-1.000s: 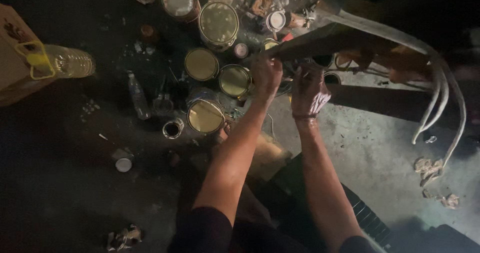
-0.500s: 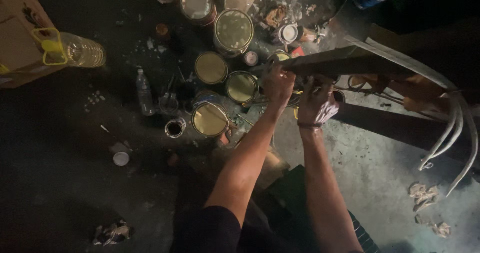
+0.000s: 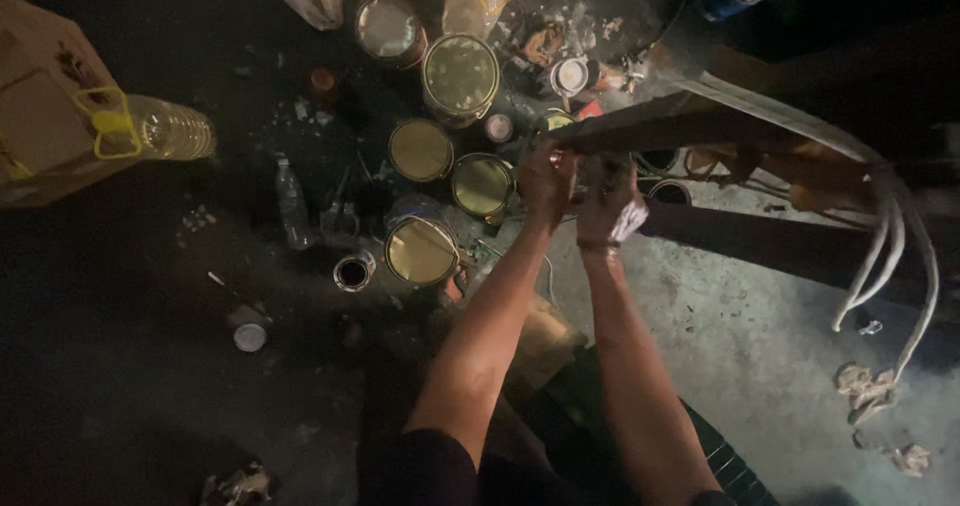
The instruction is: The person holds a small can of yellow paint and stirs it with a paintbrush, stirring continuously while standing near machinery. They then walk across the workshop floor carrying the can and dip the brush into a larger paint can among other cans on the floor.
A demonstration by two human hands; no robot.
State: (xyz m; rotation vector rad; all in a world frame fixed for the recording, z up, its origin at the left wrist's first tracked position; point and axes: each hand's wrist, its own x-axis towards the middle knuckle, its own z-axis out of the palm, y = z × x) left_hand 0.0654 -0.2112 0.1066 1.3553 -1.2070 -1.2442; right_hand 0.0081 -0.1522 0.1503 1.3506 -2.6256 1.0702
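Overhead, gripping a long dark wooden beam (image 3: pixel 760 131) slanting across the concrete floor (image 3: pixel 740 346), with the left hand (image 3: pixel 545 181) clenching round its near end and the right hand (image 3: pixel 608 204) grasping just beside; crowding close at left, round paint tins (image 3: pixel 460 74), a clear plastic bottle (image 3: pixel 165 131), a small white cap (image 3: pixel 249 337).

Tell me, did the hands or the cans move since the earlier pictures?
Hardly at all. The left hand and right hand stay together at the end of the dark wooden beam, and the whitish stuff at the right hand has not left it. Everything slides a little in the picture, but that looks like the camera shifting. The round tins, the plastic bottle and the cardboard box lie where they were.
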